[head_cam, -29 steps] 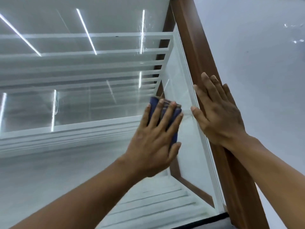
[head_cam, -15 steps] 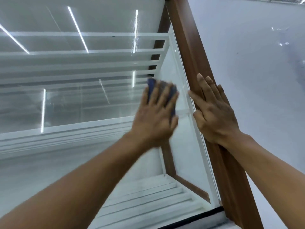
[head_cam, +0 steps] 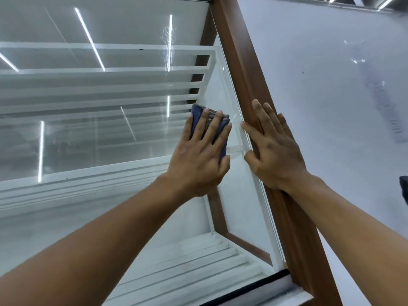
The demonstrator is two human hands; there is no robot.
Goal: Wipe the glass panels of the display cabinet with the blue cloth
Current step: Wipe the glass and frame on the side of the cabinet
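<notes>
1. The left hand lies flat against the front glass panel of the display cabinet. Its fingers are straight and spread, pressing the blue cloth onto the pane.
2. The blue cloth sits folded under those fingers. Its upper edge shows above the fingertips, and one side shows between the fingers and beside the thumb. It lies near the panel's right edge, just short of the frame.
3. The right hand rests open on the brown wooden frame at the cabinet's right corner. Its fingers are straight and close together and point up along the post, with the thumb reaching onto the pale strip at the glass edge. It holds nothing.
4. The two hands sit side by side at about the same height, close together but not touching. The cloth is under the left hand only.
5. Through the glass, white slatted shelves run across the cabinet's interior in tiers.
6. Reflected light strips cross the pane, and a streaky smear shows near the top.
7. A black strip runs along the panel's bottom edge.
8. A pale wall stands to the right of the frame.
</notes>
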